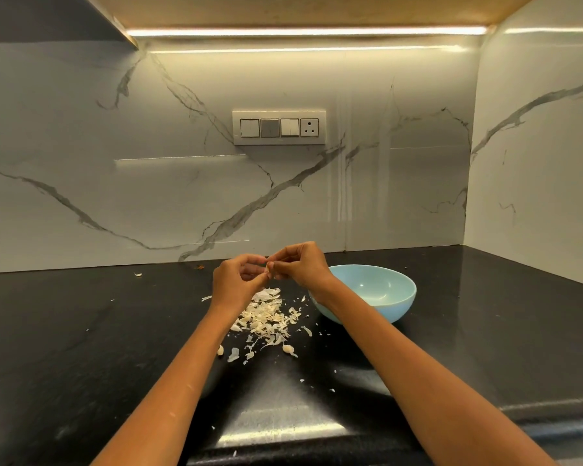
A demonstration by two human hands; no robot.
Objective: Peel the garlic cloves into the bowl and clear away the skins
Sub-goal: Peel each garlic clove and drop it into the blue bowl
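A small garlic clove (269, 266) is pinched between the fingertips of the left hand (238, 280) and the right hand (298, 267), both raised above the black countertop (81, 331). The fingers of each hand are curled round the clove, which is mostly hidden by them. A pile of garlic skins (266, 317) is spread on the countertop directly below the hands, at 6 o'clock from them. A light blue bowl (374, 292) is set at 3 o'clock from the pile, just beside it; its contents cannot be told. A switch panel (279, 127) with a socket is mounted on the marble wall (115, 146) at 12 o'clock. No readable writing or brand is seen.
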